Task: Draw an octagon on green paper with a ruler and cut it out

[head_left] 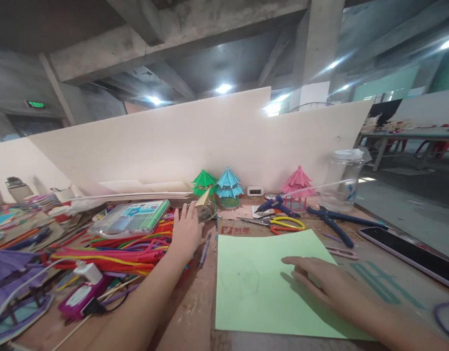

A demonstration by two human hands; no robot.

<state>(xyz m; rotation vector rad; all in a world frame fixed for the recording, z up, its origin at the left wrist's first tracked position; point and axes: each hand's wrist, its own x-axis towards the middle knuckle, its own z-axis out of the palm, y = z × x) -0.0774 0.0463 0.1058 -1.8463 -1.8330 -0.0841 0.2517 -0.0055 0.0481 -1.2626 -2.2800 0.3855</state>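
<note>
- My right hand (321, 282) lies flat, fingers together, on the green paper sheet (268, 282) at six o'clock on the table (195, 312).
- My left hand (187, 231), fingers apart, reaches the tape roll (206, 210) at eleven o'clock of the sheet.
- I judge the sheet light, floppy, crease-prone; I would pinch an edge.

The head view looks forward and slightly down across the cluttered worktable (195, 312), close up.
</note>
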